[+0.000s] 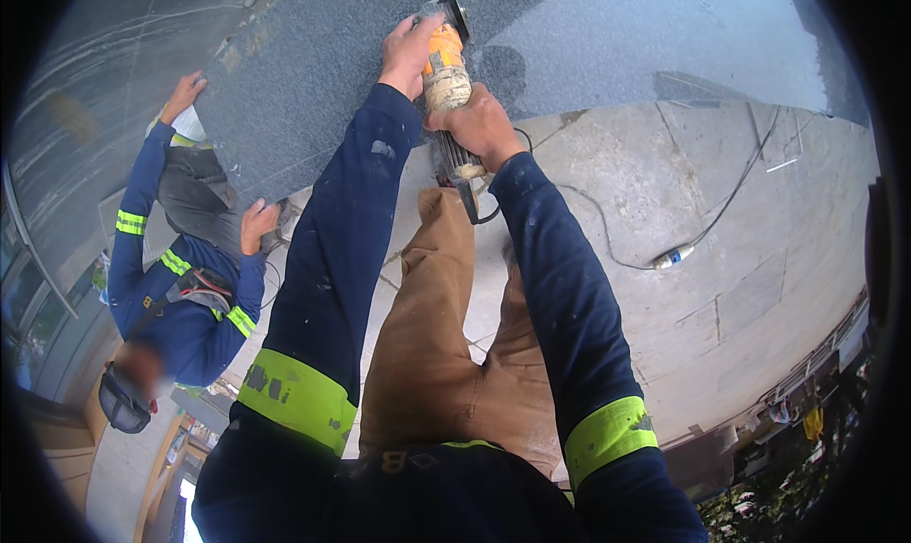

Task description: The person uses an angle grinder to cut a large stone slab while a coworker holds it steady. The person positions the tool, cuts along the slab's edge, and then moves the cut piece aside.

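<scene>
Both my hands are closed on an angle grinder point(446, 86) with an orange and dusty, tape-like wrapped body. My left hand point(408, 57) grips it near the head, beside the guard and disc point(456, 17). Around the rear of the body wraps my right hand point(482, 126), and the black power cord leaves below it. The grinder's head is over a large speckled grey stone slab point(294, 88); whether the disc touches the stone cannot be made out.
At the left, a co-worker point(180, 277) in a dark blue top and cap has both hands on the slab's edge. The cord point(607, 230) runs across the concrete floor point(721, 287) to a plug connector point(674, 256) on the right. My legs point(427, 353) stand close to the slab.
</scene>
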Demonstrator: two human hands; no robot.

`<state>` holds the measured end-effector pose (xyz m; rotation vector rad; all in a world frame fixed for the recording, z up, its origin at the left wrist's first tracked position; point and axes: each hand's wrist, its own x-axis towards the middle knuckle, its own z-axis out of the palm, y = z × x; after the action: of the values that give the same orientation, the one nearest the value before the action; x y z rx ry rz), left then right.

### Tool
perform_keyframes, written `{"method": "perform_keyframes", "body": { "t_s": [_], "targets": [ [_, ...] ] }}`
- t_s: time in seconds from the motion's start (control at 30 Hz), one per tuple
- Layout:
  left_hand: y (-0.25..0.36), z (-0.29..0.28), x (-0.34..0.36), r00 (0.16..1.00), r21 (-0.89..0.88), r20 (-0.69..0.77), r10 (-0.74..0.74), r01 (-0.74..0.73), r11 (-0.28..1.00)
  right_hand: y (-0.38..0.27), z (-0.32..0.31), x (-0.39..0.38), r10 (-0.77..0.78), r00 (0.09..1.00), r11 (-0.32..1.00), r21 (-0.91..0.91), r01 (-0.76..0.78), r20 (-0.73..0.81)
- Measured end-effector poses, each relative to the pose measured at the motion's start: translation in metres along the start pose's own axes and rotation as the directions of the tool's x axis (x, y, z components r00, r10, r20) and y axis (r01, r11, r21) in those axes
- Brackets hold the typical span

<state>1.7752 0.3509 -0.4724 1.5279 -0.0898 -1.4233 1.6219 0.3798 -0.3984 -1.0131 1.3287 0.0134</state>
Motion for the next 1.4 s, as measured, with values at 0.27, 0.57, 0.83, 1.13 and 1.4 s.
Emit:
{"method": "perform_keyframes", "body": {
  "t_s": [0.27,0.57,0.83,1.13,1.4],
  "targets": [
    [0.001,0.006,-0.023,1.000,0.007,-0.011,-0.029,0.029,1.000,0.004,-0.001,-0.017,-0.006,1.000,1.000,-0.018,0.005,-0.026],
    [-0.005,0.008,-0.042,0.999,0.032,-0.034,-0.011,0.012,0.999,0.015,0.001,-0.031,-0.015,0.999,1.000,-0.026,0.015,-0.031],
    [-0.010,0.012,-0.054,0.999,-0.004,-0.039,-0.030,0.030,1.000,0.024,-0.002,-0.039,-0.014,1.000,1.000,-0.007,0.014,-0.014],
    [-0.009,0.012,-0.047,0.998,0.040,-0.065,0.012,-0.009,0.999,0.025,0.000,-0.028,-0.071,0.997,0.995,-0.076,0.070,-0.018],
    [0.005,0.006,-0.005,0.998,0.038,0.005,0.057,-0.057,0.998,0.006,-0.004,0.004,-0.037,0.999,0.999,0.022,0.037,0.018]
  ]
}}
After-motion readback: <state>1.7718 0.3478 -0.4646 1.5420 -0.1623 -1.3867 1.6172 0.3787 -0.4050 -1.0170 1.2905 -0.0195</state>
